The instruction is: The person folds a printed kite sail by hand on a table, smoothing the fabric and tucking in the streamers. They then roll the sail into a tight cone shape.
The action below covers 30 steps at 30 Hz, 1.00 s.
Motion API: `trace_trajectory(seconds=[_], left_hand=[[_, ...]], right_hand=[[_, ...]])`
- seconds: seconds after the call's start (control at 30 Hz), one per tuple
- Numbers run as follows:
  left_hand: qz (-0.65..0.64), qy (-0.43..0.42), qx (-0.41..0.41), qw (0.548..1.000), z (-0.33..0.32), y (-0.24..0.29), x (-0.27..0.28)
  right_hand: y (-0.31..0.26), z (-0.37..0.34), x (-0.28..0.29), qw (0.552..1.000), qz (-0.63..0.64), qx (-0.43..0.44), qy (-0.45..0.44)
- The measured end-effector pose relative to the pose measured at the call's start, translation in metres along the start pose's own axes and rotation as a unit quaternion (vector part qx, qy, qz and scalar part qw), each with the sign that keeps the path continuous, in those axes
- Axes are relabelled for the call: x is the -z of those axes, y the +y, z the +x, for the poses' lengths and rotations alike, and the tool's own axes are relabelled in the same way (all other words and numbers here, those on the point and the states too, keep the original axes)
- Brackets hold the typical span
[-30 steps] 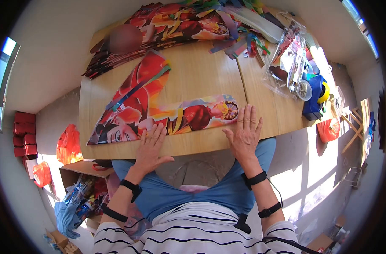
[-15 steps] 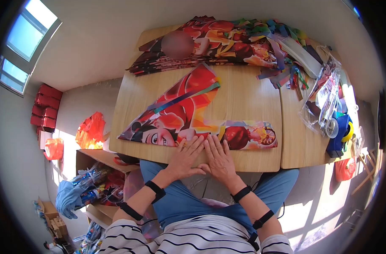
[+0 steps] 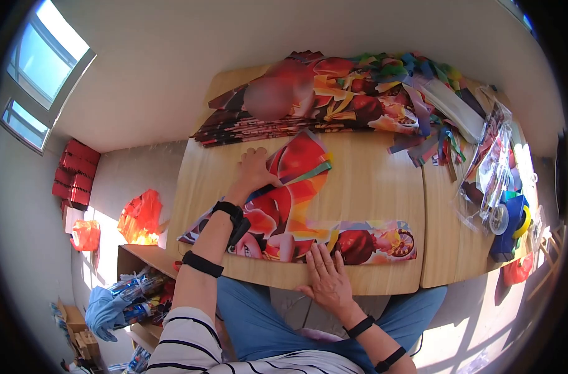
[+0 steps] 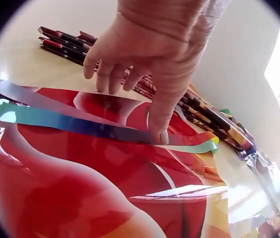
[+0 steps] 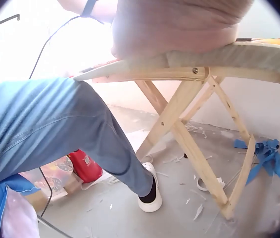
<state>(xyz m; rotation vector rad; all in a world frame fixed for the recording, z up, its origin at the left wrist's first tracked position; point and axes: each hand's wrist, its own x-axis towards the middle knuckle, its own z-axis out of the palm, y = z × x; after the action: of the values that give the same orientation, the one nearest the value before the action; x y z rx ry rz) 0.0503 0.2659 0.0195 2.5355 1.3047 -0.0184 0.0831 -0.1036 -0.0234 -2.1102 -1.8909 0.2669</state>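
A glossy printed sheet (image 3: 296,209), folded into an angled shape with two arms, lies on the wooden table (image 3: 377,187). Across its upper arm runs a multicoloured ribbon (image 4: 95,128). My left hand (image 3: 254,173) reaches over that arm, its thumb pressing on the ribbon in the left wrist view and its other fingers spread past the sheet's far edge. Flat on the sheet's near edge, around its middle, rests my right hand (image 3: 329,280) with straight fingers. Only the underside of that hand and the table edge show in the right wrist view.
Behind the sheet lies a stack of similar printed sheets (image 3: 352,100) with ribbons. To the right are a clear plastic bag (image 3: 483,168) and a blue tape dispenser (image 3: 508,230). An open cardboard box (image 3: 150,252) stands left of my legs.
From the sheet's near edge my left hand has gone forward to the ribbon. My right hand first slid left from the sheet's right end to its middle, where it stays.
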Motion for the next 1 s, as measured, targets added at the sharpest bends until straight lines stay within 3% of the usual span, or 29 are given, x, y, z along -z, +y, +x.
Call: trace_trajectory(seconds=[0.2, 0.3, 0.4, 0.7, 1.0], left_hand=[[0.028, -0.081, -0.011, 0.996, 0.003, -0.012, 0.018], [0.082, -0.061, -0.006, 0.995, -0.007, -0.018, 0.014], [0.041, -0.041, -0.002, 0.998, -0.009, -0.021, 0.012], [0.009, -0.095, 0.019, 0.995, 0.002, -0.023, 0.014], [0.057, -0.044, -0.018, 0.997, 0.003, -0.03, 0.002]], right_hand=[[0.0, 0.001, 0.004, 1.0, 0.005, -0.004, -0.029], [0.001, 0.001, 0.0, 1.0, 0.011, -0.006, -0.023], [0.0, 0.0, 0.001, 1.0, 0.011, -0.005, -0.023], [0.0, 0.0, 0.0, 1.0, 0.011, -0.007, -0.024], [0.0, 0.0, -0.001, 1.0, 0.007, -0.007, -0.025]])
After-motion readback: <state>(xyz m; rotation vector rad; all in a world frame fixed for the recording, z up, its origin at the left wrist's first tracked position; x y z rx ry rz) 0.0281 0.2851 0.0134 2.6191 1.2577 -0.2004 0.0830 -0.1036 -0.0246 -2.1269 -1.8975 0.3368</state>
